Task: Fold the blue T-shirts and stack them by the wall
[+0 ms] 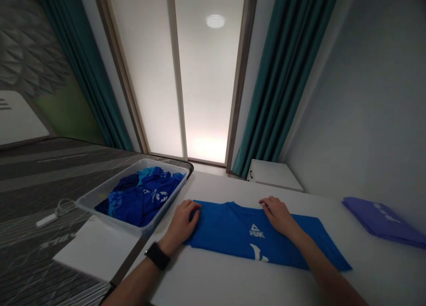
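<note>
Across the white table [206,284], nearer to its left edge than the purple folded garment [376,219] at the right, we find the blue PEAK T-shirt [226,228] lying flat, with its neckline toward the far edge. The larger white print [258,252] is cut by the near side of the cloth, so we judge that a fold runs there.

Our left hand [184,217], with the black smartwatch [158,255] at its wrist, rests on the shirt's left end. Its fingers are bent loosely, the thumb apart from the forefinger; we cannot tell whether cloth is pinched underneath. Our right hand [278,213] lies over the far side, right of the neckline, its fingers lightly curved and not clenched; any grip on the fabric is also hidden from us.

We expect this shirt to be light, soft and rather slippery, not fragile, but easy to wrinkle. The firmest hold should be at the shoulder corners, or at the folded side, with layers taken together. Just beyond the table's left edge stands the translucent plastic bin [155,222] with crumpled blue sportswear [140,199].
</note>
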### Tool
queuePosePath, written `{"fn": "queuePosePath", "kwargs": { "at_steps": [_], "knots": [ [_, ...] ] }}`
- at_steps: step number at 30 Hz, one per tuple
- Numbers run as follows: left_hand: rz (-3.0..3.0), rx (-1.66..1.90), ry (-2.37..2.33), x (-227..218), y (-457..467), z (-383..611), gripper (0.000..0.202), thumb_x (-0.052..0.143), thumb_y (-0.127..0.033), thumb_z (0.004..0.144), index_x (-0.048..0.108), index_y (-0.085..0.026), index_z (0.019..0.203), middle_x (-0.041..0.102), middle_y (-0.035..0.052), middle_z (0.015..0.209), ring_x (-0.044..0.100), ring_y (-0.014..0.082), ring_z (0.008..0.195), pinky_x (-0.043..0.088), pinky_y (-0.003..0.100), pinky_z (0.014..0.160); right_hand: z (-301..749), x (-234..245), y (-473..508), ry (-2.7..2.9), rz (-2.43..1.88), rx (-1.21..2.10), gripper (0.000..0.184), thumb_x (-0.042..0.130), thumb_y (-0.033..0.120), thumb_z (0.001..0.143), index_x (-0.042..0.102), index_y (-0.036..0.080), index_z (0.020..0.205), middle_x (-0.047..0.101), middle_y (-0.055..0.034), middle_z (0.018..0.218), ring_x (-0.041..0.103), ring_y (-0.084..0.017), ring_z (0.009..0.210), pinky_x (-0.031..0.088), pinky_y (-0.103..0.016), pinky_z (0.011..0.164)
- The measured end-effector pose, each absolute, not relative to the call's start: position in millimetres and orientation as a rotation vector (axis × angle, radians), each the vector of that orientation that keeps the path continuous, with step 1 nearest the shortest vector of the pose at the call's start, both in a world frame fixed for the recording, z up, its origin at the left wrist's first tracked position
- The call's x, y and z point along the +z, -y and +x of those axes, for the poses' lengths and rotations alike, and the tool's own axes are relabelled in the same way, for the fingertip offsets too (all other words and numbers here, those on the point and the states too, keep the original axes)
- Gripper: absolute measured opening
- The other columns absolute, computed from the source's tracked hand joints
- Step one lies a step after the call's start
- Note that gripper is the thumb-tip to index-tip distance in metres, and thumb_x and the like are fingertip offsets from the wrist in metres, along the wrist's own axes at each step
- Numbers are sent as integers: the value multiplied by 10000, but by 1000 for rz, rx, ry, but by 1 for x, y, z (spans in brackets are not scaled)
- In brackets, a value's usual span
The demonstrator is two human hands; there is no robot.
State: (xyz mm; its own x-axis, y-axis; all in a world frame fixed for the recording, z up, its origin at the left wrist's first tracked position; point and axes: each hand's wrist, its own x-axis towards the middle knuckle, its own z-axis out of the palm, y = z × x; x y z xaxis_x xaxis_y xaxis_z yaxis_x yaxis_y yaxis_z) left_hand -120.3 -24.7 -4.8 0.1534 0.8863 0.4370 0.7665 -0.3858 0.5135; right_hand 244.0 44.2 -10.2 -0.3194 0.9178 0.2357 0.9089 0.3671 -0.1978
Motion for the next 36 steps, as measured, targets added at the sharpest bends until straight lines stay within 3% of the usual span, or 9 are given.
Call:
{"fn": "queuePosePath", "kwargs": {
  "at_steps": [6, 21, 29, 36],
  "knots": [
    [2328, 942, -1558, -11, 20, -121, 289, 459, -330, 938, 631, -205, 1135, 651, 101, 1105, 582, 260, 1030, 450, 420, 920, 304, -24, -25, 2213, -1746, -55, 325, 343, 205, 946, 645, 180, 1061, 662, -95, 1040, 579, -238, 984, 393, -350, 861],
    [2378, 628, -1747, -11, 13, -124, 320, 471, -423, 908, 637, -270, 1134, 635, 66, 1174, 557, 295, 1101, 414, 462, 901, 316, -26, 1, 2125, -1962, -172, 233, 434, 268, 936, 622, 219, 1065, 628, -86, 1067, 554, -252, 1016, 381, -355, 841],
    [2250, 699, -1676, 1, 5, -123, 249, 467, -352, 897, 654, -202, 965, 658, 84, 1027, 576, 259, 1010, 427, 407, 884, 322, -33, -4, 2112, -1940, -136, 242, 414, 293, 931, 617, 205, 1028, 639, -95, 1039, 565, -265, 991, 395, -374, 825],
    [2266, 721, -1716, 0, 2, -118, 186, 496, -318, 873, 642, -203, 864, 662, 83, 962, 579, 260, 946, 435, 393, 832, 328, -40, -10, 2125, -1933, -168, 215, 410, 324, 929, 584, 209, 875, 644, -86, 940, 569, -264, 908, 386, -367, 759]
  ]
}}
